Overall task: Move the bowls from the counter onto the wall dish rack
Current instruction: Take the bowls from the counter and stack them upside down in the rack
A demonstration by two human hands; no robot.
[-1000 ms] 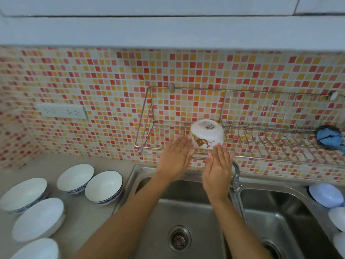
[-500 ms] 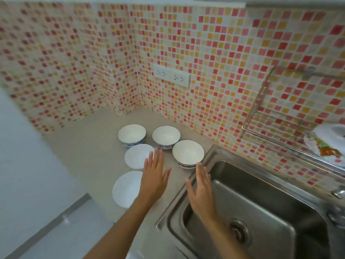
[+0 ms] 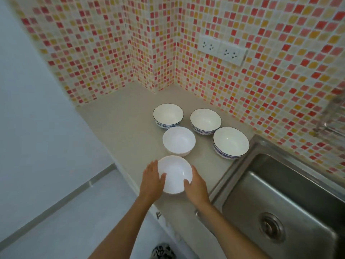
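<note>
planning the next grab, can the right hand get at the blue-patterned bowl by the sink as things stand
Probably not yet: the right hand and left hand are cupping the plain white bowl. The path to the blue-patterned bowl looks clear.

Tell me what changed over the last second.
Both hands left the floral bowl on the wall dish rack and swung left to the counter. The left hand and right hand now cup the nearest plain white bowl. The other four bowls sit where they were.
</note>
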